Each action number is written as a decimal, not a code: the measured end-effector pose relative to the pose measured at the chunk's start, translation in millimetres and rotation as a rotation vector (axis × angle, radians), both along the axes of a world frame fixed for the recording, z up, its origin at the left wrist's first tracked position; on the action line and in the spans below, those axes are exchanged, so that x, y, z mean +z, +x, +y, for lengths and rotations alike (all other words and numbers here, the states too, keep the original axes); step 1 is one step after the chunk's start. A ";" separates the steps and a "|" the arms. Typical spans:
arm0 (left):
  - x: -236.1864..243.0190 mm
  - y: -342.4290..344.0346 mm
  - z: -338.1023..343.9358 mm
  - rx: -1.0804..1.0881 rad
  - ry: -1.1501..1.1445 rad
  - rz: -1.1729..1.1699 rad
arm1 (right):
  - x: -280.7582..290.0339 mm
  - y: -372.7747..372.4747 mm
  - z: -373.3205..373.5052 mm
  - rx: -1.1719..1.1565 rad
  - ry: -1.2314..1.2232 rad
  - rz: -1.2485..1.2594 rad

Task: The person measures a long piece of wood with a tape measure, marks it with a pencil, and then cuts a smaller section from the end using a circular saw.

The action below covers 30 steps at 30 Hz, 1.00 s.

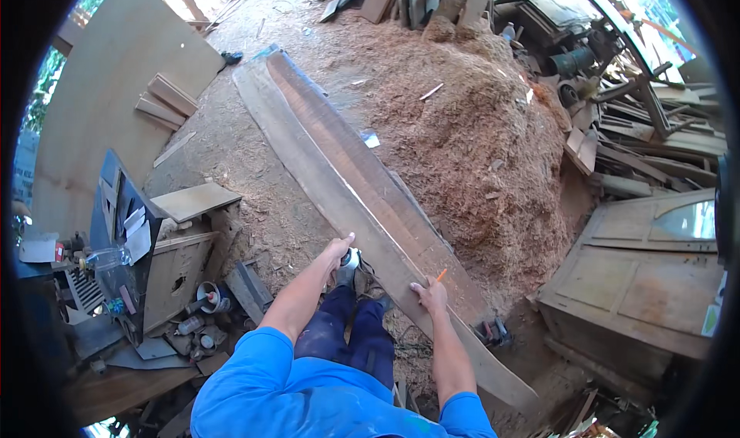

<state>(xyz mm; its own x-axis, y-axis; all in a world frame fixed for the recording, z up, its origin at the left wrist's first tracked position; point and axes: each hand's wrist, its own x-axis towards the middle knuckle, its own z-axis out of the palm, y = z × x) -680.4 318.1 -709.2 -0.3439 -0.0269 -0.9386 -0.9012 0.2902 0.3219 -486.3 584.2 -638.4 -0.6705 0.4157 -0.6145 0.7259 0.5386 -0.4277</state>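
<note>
Tub [200, 291] holds something reddish [212, 295]; right hand's [429, 294] fingers [433, 284] curl round pencil [442, 274], left hand's [339, 247] grip at board [370, 228] unclear.

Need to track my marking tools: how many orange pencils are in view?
1: an orange pencil, held in the right hand at the long plank. Others may be hidden.
</note>
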 end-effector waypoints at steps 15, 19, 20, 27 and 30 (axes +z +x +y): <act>62.8 25.5 -46.7 -0.951 0.115 0.211 | 15.1 -37.2 -63.6 0.009 -0.060 0.541; 96.4 102.8 -54.0 -1.241 0.453 0.017 | 44.1 26.5 -123.3 -0.071 -0.607 -0.051; 105.5 119.5 -56.4 -1.326 0.507 -0.006 | 49.4 40.6 -135.4 -0.162 -0.721 -0.010; 143.5 172.6 -45.9 -1.302 0.796 -0.099 | 96.2 135.7 -177.6 -0.370 -0.782 0.099; 155.9 175.1 -30.9 -1.266 0.887 -0.243 | 106.5 146.2 -182.3 -0.362 -0.723 0.129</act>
